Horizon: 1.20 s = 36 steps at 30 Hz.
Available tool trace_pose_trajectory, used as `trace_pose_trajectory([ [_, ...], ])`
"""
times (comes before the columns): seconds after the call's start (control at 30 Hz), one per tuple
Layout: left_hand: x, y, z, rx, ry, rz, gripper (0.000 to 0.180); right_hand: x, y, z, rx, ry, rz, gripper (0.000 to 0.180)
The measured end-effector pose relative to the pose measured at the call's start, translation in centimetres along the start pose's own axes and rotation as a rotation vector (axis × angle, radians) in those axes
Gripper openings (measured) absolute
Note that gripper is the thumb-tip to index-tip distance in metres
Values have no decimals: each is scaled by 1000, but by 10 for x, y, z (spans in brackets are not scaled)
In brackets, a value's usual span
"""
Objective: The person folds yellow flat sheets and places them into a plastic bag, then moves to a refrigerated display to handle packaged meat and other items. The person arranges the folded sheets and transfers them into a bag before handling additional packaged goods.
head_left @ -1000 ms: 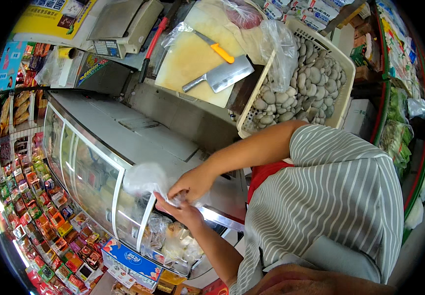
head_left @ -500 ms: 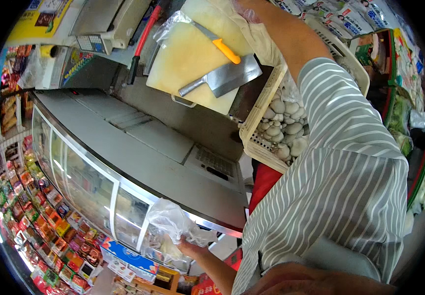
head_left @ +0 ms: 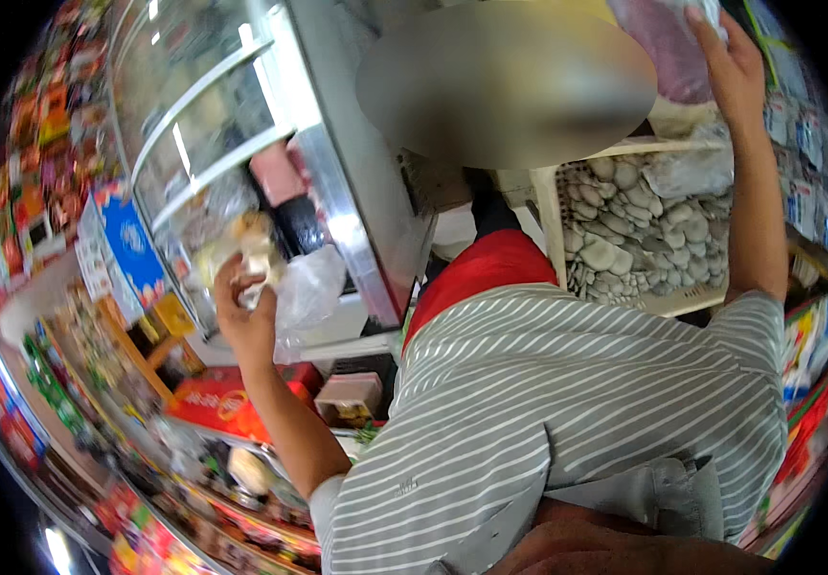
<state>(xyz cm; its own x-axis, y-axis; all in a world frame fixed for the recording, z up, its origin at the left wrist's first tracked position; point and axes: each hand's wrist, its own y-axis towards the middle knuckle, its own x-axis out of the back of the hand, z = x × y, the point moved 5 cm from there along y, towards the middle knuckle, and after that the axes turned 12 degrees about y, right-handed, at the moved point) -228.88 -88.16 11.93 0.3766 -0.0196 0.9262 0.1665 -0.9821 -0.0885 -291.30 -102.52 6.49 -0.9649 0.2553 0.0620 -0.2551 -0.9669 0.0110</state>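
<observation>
My left hand (head_left: 247,311) is closed on a thin clear plastic bag (head_left: 310,292), which hangs loose to its right. It is at the open end of the glass display case (head_left: 198,177), beside pale yellowish wrapped food (head_left: 241,247). My right hand (head_left: 735,67) is raised at the far right, its fingers closed on a plastic bag with pinkish-purple contents (head_left: 672,53). Below that arm a cream plastic crate (head_left: 550,216) holds grey oyster mushrooms (head_left: 615,244). A clear plastic sheet (head_left: 687,171) lies over some of them.
A blurred oval (head_left: 505,86) hides the surface beyond the crate. Pink packages (head_left: 280,172) are inside the case. A red box (head_left: 208,402) and a small container (head_left: 349,395) stand at near left. Packed goods (head_left: 50,115) fill shelves at far left.
My view has turned, bringing the case closer and both hands into sight. The left hand still has the clear bag, now beside the case's food. The right hand's purple-pink bag shows more fully.
</observation>
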Motion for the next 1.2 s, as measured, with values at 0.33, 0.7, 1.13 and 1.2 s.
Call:
trace_pose_trajectory([
  [0.33, 55, -57, -39, -286, 220, 19, 43, -410, -226, 152, 387, -63, 1218, 33],
  [0.7, 126, -154, 159, -33, 120, -450, 25, -549, -397, 127, 810, 80, 827, 69],
  [1.13, 60, -184, 237, -4, 19, -473, 28, -592, -302, -25, -236, 359, 487, 10],
  [1.2, 49, -168, 247, -1, -56, -506, 24, -590, -291, -27, -293, 466, 430, 8],
])
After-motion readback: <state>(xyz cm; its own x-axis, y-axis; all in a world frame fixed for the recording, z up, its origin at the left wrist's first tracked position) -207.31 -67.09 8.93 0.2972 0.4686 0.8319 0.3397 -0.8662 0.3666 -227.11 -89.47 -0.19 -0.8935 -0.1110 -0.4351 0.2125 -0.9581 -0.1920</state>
